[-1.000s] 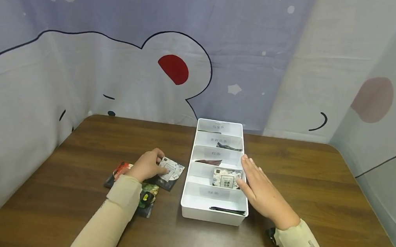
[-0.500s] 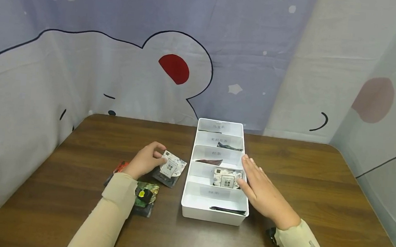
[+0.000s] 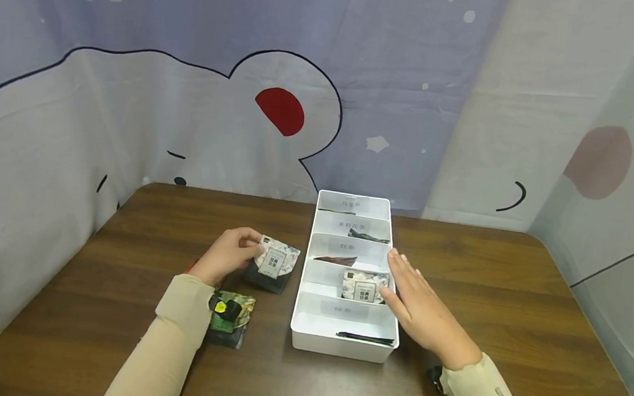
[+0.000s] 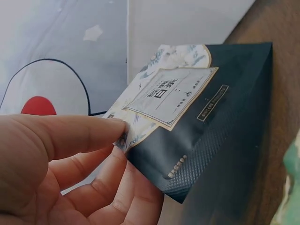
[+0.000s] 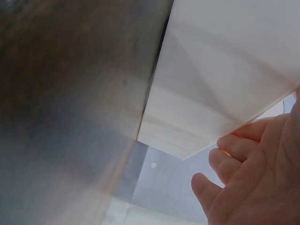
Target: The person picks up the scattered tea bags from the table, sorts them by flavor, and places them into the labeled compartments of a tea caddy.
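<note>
My left hand (image 3: 231,253) pinches a tea sachet (image 3: 274,262) by its corner, between thumb and fingers. The sachet is dark below, with a white flowered top and a printed label; in the left wrist view the sachet (image 4: 187,103) is tilted. To its right stands a white divided box (image 3: 320,344) with labelled compartments. My right hand (image 3: 426,308) rests on the box's right rim with fingers straight, and in the right wrist view the hand (image 5: 253,173) lies along the box wall (image 5: 201,84). A similar white-flowered sachet (image 3: 364,286) is in the second compartment from the front.
A green sachet (image 3: 228,335) lies on the wooden table (image 3: 267,382) below my left hand, partly covered by a black wrist device (image 3: 225,307). Other compartments hold a green-edged sachet (image 3: 364,338), a brown-red one (image 3: 337,259) and a dark one (image 3: 367,236). A patterned curtain (image 3: 210,119) hangs behind.
My left hand has shifted slightly up and left, and the pinched sachet has turned and come up from where it lay. The right hand and the box have stayed in place.
</note>
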Action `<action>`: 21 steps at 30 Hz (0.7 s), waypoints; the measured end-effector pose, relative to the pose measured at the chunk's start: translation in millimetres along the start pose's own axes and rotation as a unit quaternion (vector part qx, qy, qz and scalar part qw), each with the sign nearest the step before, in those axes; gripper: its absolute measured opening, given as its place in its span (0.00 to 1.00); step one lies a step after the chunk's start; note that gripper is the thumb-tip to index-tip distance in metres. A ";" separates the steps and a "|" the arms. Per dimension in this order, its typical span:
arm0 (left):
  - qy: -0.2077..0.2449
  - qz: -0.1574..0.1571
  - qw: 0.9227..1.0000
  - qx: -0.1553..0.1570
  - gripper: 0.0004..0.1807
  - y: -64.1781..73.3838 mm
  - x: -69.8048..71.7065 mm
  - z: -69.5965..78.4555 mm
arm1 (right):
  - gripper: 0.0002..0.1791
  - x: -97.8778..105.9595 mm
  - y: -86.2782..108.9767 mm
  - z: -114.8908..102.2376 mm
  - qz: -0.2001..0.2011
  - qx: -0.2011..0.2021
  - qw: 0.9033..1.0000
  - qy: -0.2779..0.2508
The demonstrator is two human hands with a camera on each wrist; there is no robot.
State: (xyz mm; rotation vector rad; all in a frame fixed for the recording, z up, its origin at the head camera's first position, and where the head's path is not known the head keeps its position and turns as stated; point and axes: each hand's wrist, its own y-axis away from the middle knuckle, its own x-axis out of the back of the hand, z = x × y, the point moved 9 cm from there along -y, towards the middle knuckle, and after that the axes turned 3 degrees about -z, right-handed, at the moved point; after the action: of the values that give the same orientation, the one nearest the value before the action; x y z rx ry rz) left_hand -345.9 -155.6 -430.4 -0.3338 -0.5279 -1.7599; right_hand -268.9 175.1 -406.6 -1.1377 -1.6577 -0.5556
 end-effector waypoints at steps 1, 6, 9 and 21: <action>0.003 0.001 1.000 0.001 0.17 0.4 0.7 0.7 | 0.37 0.3 0.3 -0.2 0.000 0.000 1.000 0.000; 0.005 0.009 1.000 -0.016 0.17 3.8 6.4 8.5 | 0.37 0.5 0.5 -0.6 0.000 0.001 1.000 0.000; 0.009 0.018 0.999 -0.035 0.17 7.1 10.2 15.5 | 0.37 0.1 0.6 -0.6 0.000 0.003 1.000 0.001; 0.071 0.086 0.991 -0.068 0.15 24.6 26.7 40.4 | 0.37 -0.3 0.5 0.0 -0.001 0.002 1.000 0.000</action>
State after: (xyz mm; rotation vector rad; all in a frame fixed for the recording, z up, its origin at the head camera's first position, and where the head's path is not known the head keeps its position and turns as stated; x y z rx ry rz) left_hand -331.0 -161.7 -378.5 -0.3377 -0.2693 -1.6402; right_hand -268.4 175.1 -407.0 -1.1341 -1.6601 -0.5540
